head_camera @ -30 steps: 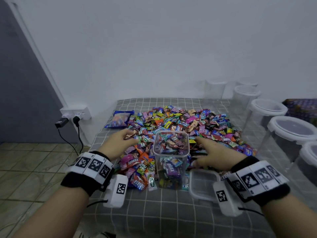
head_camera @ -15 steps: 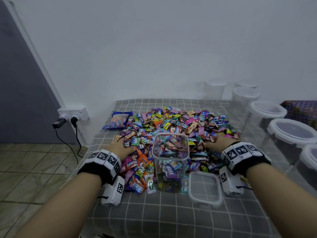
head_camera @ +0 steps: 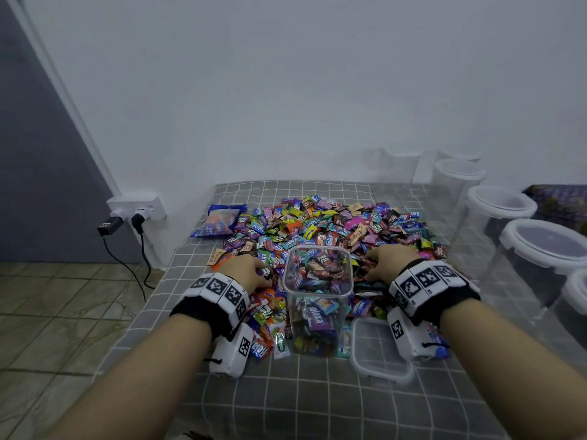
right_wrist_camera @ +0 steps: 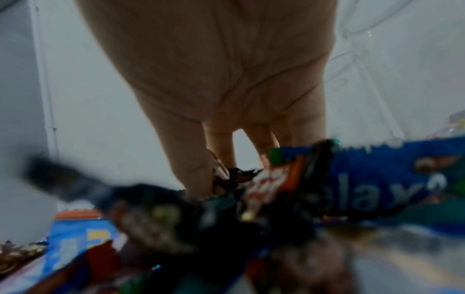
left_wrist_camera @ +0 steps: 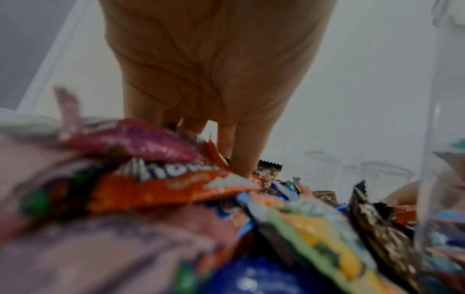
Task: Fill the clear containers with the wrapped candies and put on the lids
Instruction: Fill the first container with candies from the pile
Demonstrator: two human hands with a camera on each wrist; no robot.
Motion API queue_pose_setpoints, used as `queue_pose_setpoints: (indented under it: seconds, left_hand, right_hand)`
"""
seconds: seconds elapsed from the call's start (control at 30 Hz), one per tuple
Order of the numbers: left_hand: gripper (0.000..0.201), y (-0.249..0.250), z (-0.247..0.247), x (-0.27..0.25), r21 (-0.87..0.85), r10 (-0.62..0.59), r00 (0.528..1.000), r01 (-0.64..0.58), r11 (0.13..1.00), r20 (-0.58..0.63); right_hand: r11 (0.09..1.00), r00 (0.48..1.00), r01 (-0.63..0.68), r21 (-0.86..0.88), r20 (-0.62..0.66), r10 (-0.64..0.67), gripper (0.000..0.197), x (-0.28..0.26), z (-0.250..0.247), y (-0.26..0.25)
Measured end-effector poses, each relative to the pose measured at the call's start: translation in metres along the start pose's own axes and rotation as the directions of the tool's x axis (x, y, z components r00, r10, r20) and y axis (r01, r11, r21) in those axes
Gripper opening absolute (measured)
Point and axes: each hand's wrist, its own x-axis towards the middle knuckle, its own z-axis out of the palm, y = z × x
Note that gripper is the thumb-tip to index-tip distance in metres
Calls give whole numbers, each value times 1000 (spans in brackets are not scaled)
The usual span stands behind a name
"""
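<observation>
A clear square container (head_camera: 317,300), open-topped and filled nearly to its rim with wrapped candies, stands in front of the big candy pile (head_camera: 336,227). Its clear lid (head_camera: 378,354) lies flat on the cloth at its right. My left hand (head_camera: 251,269) rests on the pile left of the container, and my right hand (head_camera: 381,262) on the pile at its right. In the wrist views the left hand (left_wrist_camera: 221,159) and right hand (right_wrist_camera: 234,169) point their fairly straight fingers down, with the tips buried among wrappers. The container's wall (left_wrist_camera: 427,179) shows at the left wrist view's right edge.
Several lidded, empty clear containers (head_camera: 498,217) line the right side of the grey checked tablecloth (head_camera: 317,401). A blue candy bag (head_camera: 219,220) lies at the pile's far left. A power strip (head_camera: 136,206) with plugs hangs off the table's left edge, over tiled floor.
Both hands went from beside the container out and forward into the pile, then drew back inward toward the container, dragging through the candies. The container and lid stayed put.
</observation>
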Motion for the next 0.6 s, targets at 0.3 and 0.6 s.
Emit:
queue_pose_setpoints:
  seconds: [0.3,0.6]
  left_hand:
    - [38,-5,-3,-7,-110,-55,988,40,993,-143]
    - [20,-4,-19,-20,-316,-52,969,-28,948,-242]
  right_hand:
    - [997,995,-2,80,-98,9,37,0,1,7]
    - [966,976,25,258,-214,32,28,-11,0,11]
